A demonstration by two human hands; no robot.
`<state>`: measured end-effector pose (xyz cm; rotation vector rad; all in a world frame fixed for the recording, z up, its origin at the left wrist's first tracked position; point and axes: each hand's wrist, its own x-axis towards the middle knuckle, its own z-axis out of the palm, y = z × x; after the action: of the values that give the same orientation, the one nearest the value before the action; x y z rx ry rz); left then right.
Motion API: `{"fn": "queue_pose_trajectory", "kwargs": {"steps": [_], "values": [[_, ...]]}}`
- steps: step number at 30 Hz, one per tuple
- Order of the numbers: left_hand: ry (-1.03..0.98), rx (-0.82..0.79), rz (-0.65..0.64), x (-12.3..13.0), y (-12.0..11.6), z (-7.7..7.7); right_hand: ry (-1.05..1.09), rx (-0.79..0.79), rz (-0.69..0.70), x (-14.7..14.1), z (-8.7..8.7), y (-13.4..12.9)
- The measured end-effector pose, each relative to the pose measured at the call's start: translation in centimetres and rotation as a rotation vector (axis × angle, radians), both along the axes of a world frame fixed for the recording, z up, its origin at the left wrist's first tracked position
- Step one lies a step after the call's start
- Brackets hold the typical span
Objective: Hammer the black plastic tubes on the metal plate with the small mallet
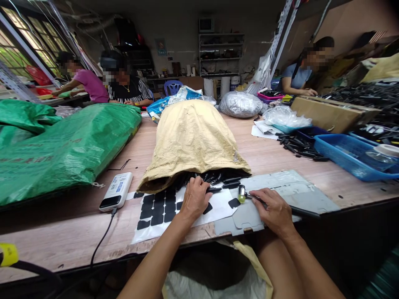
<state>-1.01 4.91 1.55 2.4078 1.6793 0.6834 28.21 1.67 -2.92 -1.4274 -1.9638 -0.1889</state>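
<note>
My left hand (196, 196) has its fingers closed on a short black piece (214, 189) at the mouth of a yellow sack (193, 137). More black pieces spill from the sack's opening. In my right hand (274, 207) is a small hammer (242, 194) with a yellow-green face and a dark handle, held over a grey sheet (280, 195). Under and beside my left hand lies a white sheet (218, 207) with rows of black rounded squares (158, 207).
Green sacks (71, 145) cover the left side, near a white power bank (116, 191) with a cable. On the right are a blue tray (352, 158), loose black pieces (299, 145) and a cardboard box (330, 114). Three people sit beyond. An open sack (255, 265) hangs below the table edge.
</note>
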Motion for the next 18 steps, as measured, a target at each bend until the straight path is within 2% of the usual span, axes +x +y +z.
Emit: {"fn": "queue_pose_trajectory", "kwargs": {"steps": [3, 7, 10, 14, 18], "values": [[-0.019, -0.015, -0.017, 0.5, -1.1, -0.1, 0.000, -0.014, -0.002, 0.0, 0.0, 0.0], [-0.167, -0.094, -0.097, 1.3, -3.5, -0.6, -0.018, -0.021, 0.022, 0.2, 0.0, 0.1], [-0.274, -0.130, -0.078, 1.5, -4.4, -1.4, -0.031, 0.011, 0.025, 0.2, 0.4, 0.0], [-0.346, -0.163, -0.063, 1.4, -4.1, -1.9, 0.049, 0.063, 0.046, -0.7, 1.9, -0.9], [-0.379, -0.166, -0.068, 1.4, -3.9, -1.8, 0.193, 0.049, 0.166, -3.1, 3.7, -2.6]]}}
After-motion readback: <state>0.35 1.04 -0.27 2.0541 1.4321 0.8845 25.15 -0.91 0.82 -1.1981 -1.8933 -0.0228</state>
